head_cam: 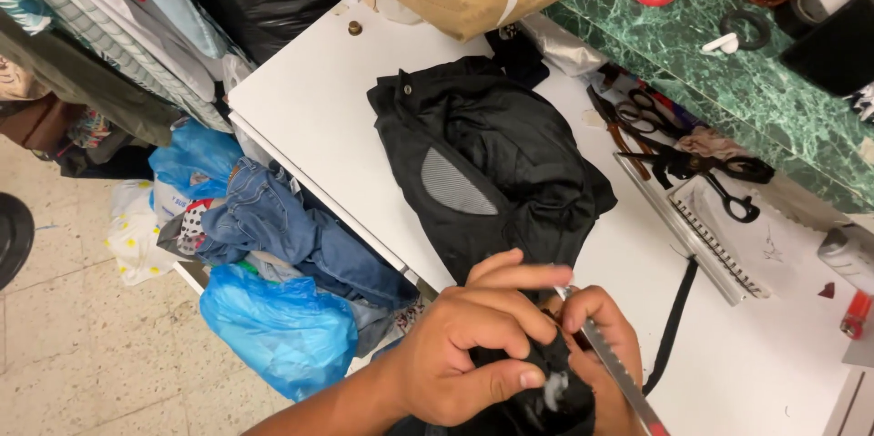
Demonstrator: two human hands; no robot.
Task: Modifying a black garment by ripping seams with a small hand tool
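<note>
Left hand [460, 354] clenched on a bunched fold of black garment [496, 167], thumb pressed down beside a small whitish patch on the cloth. Right hand [605, 345] closed round a slim metal blade [612, 365], fingertips pinching it near its upper tip. Blade's long axis running from upper left, between the two hands, down to lower right toward frame bottom; tip lying just beside the gripped fold. Hands touching, both at the garment's near end. Rest of garment spread away from the hands, up and left across white table [309, 99], grey mesh panel [451, 186] facing up. Left hand nearer the bulk of the cloth. Scissors [692, 163] well apart to the right, beside a green marbled ledge [728, 81].
</note>
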